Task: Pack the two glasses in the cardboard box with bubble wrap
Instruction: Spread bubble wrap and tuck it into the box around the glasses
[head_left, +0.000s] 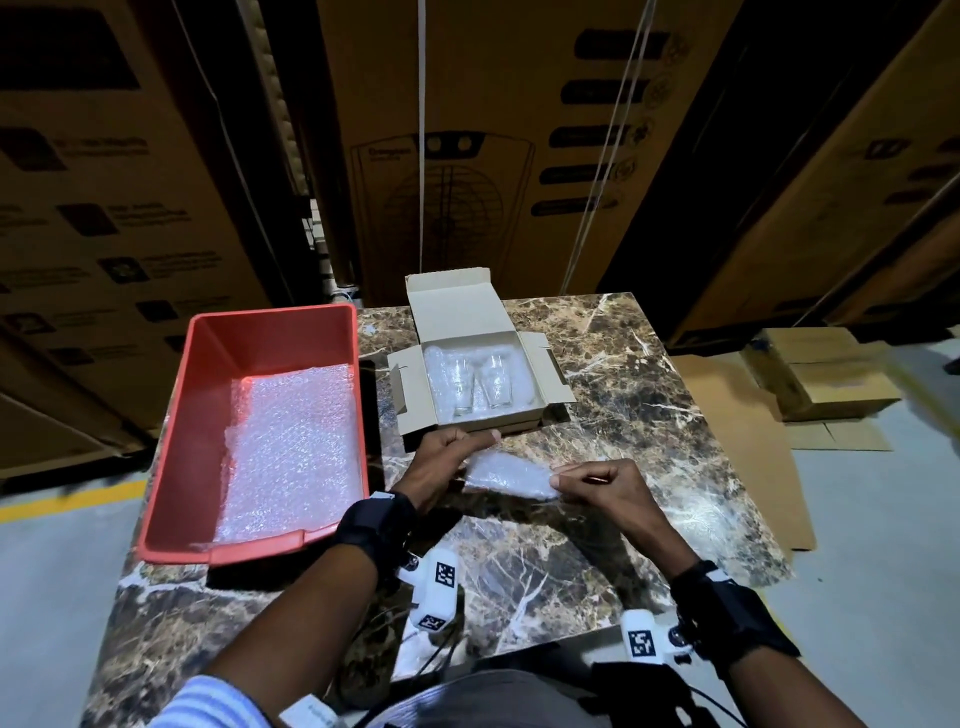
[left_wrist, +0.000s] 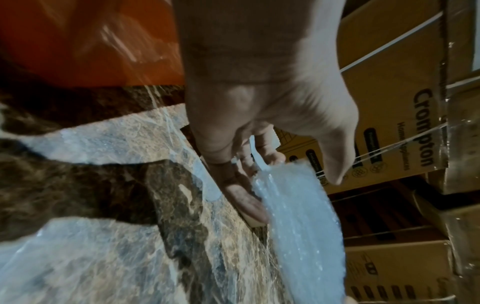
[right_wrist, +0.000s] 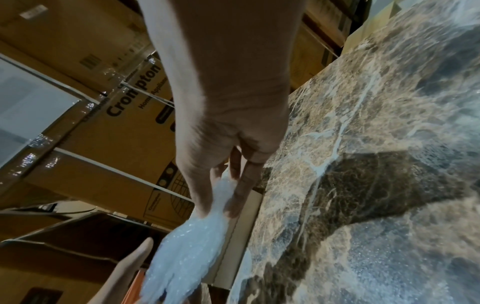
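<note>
Holding: both hands hold a small folded piece of bubble wrap (head_left: 509, 475) just above the marble table (head_left: 649, 415), near the front of the cardboard box (head_left: 410, 387).
Left hand: the left hand (head_left: 441, 465) has its fingers curled around the left end of the piece, thumb stretched toward the box.
Right hand: the right hand (head_left: 605, 491) pinches the right end between thumb and curled fingers.
Cardboard box: open, lid flap standing up at the back, side flaps spread out.
Glasses: two clear glasses (head_left: 480, 379) lie side by side inside the box on a bubble wrap lining.
Red bin: a red plastic bin (head_left: 197, 395) sits left of the box, with a large sheet of bubble wrap (head_left: 291, 452) inside.
</note>
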